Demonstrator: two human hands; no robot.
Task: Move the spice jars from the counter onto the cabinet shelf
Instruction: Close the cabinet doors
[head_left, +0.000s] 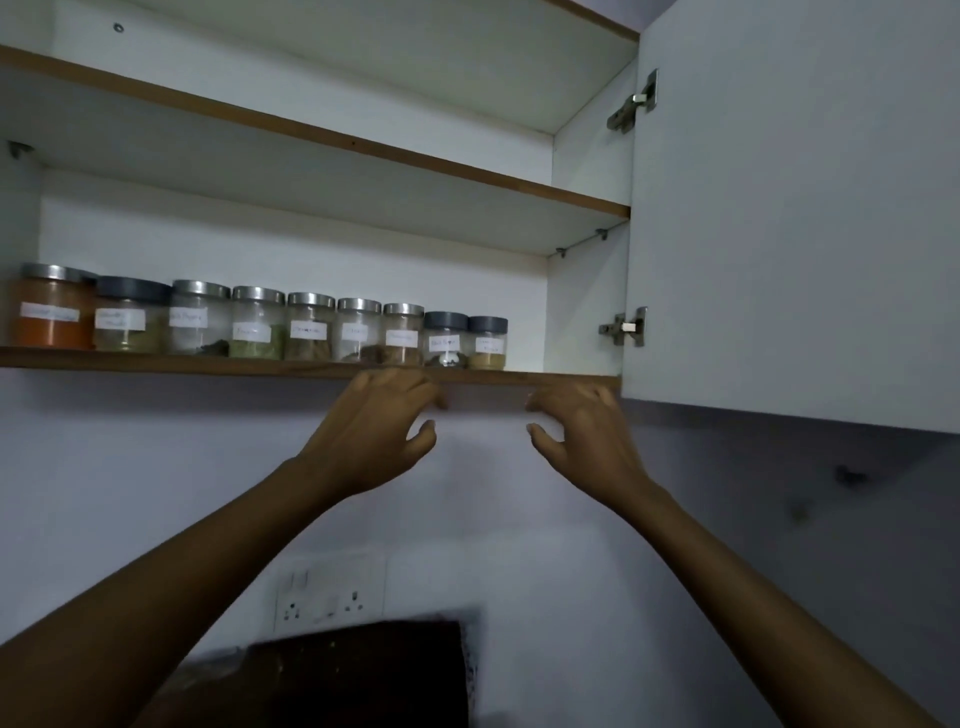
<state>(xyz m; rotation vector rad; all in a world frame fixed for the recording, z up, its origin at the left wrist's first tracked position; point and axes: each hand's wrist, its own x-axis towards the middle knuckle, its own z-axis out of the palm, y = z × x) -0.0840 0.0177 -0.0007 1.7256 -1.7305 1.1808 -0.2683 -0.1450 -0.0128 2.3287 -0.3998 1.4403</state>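
Landmark: the brown wood-edged lower shelf of the white wall cabinet, its door swung open at the shelf's right end.
Spice jars: nine clear glass jars with paper labels stand in one row on this shelf, close side by side, labels turned outward, probably so they can be read from below.
Gap: bare shelf remains right of the last grey-lidded jar, room for more.
Left hand: just under the shelf edge, fingers spread and curled, gripping nothing.
Right hand: also just below the edge, fingers loose, empty.
Progress: the row looks finished; the counter lies out of sight, so I cannot tell whether jars remain.
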